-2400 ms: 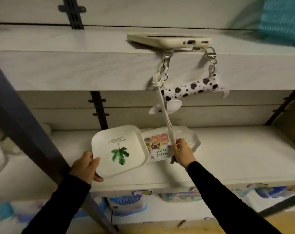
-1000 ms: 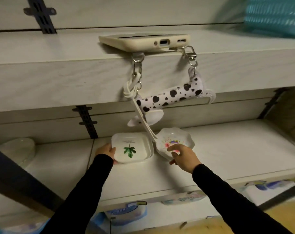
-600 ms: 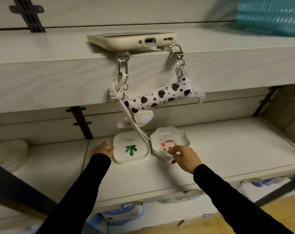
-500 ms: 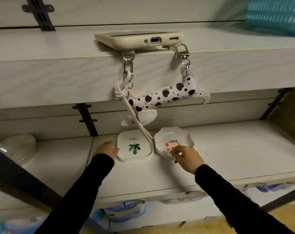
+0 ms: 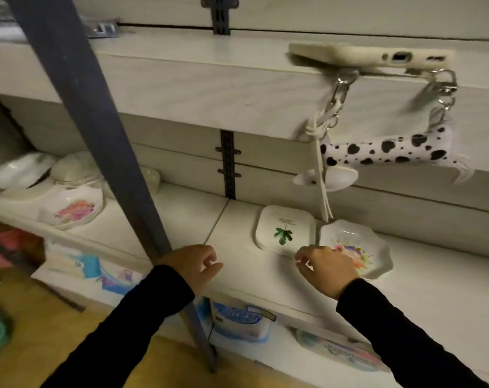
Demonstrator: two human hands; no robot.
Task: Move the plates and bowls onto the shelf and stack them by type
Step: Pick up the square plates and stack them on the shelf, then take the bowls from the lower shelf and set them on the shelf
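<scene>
Fingers (image 5: 207, 252) of left hand (image 5: 191, 264): loosely curled, empty. Right hand (image 5: 326, 266): curled, possibly touching scalloped plates (image 5: 359, 240) beside square plates (image 5: 284, 228).

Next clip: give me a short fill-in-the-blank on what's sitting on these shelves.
The square plates carry a green ____ print.
The flowered scalloped plate sits just to the ____ of them.
The phone lies on the shelf ____ the plates.
Missing words: leaf; right; above.
</scene>
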